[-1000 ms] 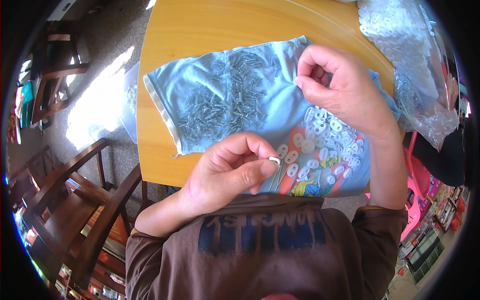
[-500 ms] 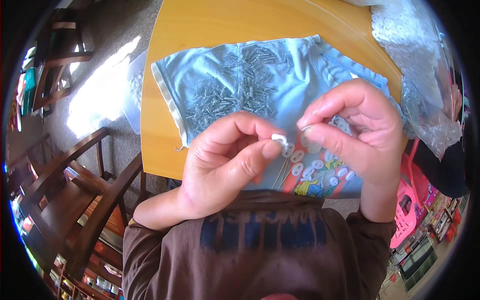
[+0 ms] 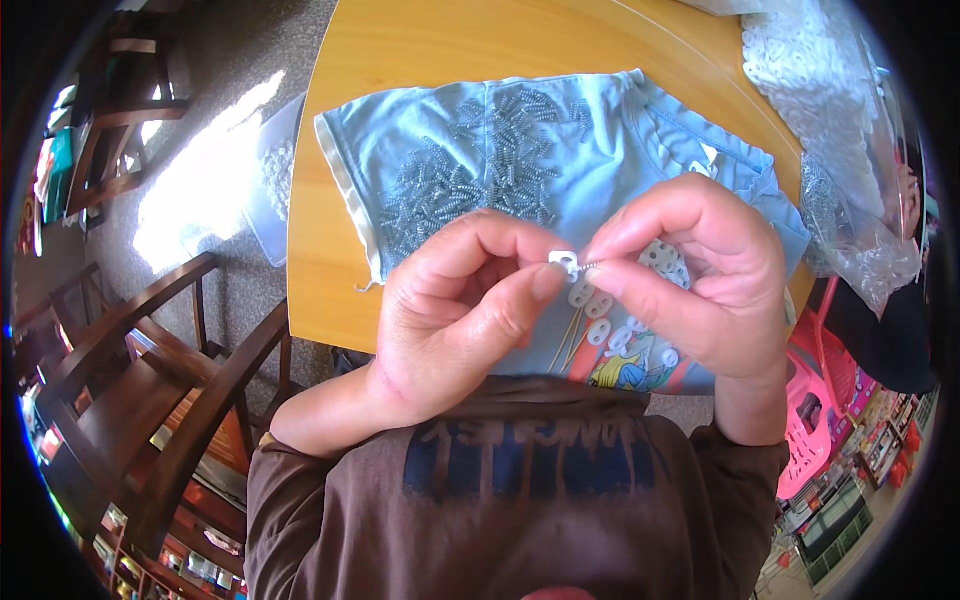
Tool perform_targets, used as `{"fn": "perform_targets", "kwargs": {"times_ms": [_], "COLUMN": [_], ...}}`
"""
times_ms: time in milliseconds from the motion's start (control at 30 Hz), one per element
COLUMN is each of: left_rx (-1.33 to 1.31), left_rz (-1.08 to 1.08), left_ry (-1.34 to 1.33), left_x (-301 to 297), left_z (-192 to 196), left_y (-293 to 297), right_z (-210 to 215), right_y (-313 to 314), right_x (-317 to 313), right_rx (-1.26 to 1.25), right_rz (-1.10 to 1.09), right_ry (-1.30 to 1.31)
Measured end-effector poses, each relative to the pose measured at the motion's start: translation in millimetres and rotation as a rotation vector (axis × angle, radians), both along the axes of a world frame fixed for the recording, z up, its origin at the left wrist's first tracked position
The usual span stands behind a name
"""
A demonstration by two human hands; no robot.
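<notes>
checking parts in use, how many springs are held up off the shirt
1: a small spring pinched in the right hand, its end at the white piece in the left hand; fingers may hide more.

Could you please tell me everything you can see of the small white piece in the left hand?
The small white piece looks like hard plastic, with rounded corners and a gap showing in its face. The fingers of the left hand pinch it, covering part of it, and hold it raised over the light-blue garment. At its right side is a thin metal coil held by the right hand; whether the coil has entered it is too small to tell.
</notes>
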State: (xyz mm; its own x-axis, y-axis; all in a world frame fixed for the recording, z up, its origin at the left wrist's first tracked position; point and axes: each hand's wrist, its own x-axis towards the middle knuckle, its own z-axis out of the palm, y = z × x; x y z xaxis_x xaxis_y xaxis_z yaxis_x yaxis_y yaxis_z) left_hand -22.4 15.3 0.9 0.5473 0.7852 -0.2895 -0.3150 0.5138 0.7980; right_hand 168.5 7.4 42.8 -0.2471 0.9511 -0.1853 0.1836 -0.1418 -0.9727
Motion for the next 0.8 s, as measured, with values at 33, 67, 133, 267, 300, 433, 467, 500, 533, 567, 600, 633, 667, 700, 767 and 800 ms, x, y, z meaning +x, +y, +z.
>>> {"fn": "perform_targets", "kwargs": {"times_ms": [33,67,133,267,300,433,467,500,533,567,600,633,667,700,767,800], "left_rx": [0.000,0.000,0.001,-0.007,0.013,0.029,0.038,0.046,0.046,0.045,0.043,0.043,0.043,0.043,0.098,0.154], "left_rz": [0.000,0.003,0.008,-0.014,0.000,0.048,0.039,0.032,0.033,0.024,0.011,0.010,0.015,0.021,0.021,0.021], "left_ry": [-0.001,0.004,0.012,0.004,0.012,-0.025,-0.015,-0.004,-0.003,0.006,0.013,0.012,0.019,0.028,0.081,0.134], "left_x": [0.5,1.5,1.1,1.3,1.2,1.9,2.1,1.9,1.6,1.3,1.6,2.1,2.7,2.7,2.5,2.3], "left_z": [0.2,0.4,1.4,1.6,0.8,0.2,0.7,0.7,0.6,0.6,1.0,1.3,1.6,1.6,1.3,0.9], "left_y": [0.0,-0.1,-0.1,0.0,-0.8,-2.5,-2.2,-2.1,-2.0,-1.9,-1.7,-1.8,-1.9,-2.1,-2.5,-2.9], "right_z": [0.7,2.0,2.9,4.6,3.9,1.5,1.9,1.7,1.3,1.1,1.8,3.3,5.2,5.8,5.5,5.1], "right_y": [0.0,0.1,0.4,-0.3,-0.2,-1.4,-1.4,-1.1,-0.8,-0.3,0.0,0.3,0.5,0.5,-0.7,-1.2], "right_x": [-0.2,-0.5,-1.1,0.0,-0.1,-1.8,-1.5,-1.7,-1.9,-2.2,-2.0,-2.2,-2.8,-3.5,-3.5,-3.8], "right_rx": [0.000,-0.005,-0.009,0.009,0.029,0.063,0.074,0.085,0.085,0.105,0.124,0.124,0.166,0.208,0.266,0.324], "right_rz": [0.000,0.005,0.013,0.028,0.042,0.000,-0.001,0.000,0.001,0.016,0.029,0.028,0.036,0.047,0.063,0.078], "right_ry": [-0.001,-0.019,-0.034,-0.072,-0.089,-0.057,-0.067,-0.075,-0.074,-0.100,-0.127,-0.128,-0.182,-0.235,-0.283,-0.333]}}
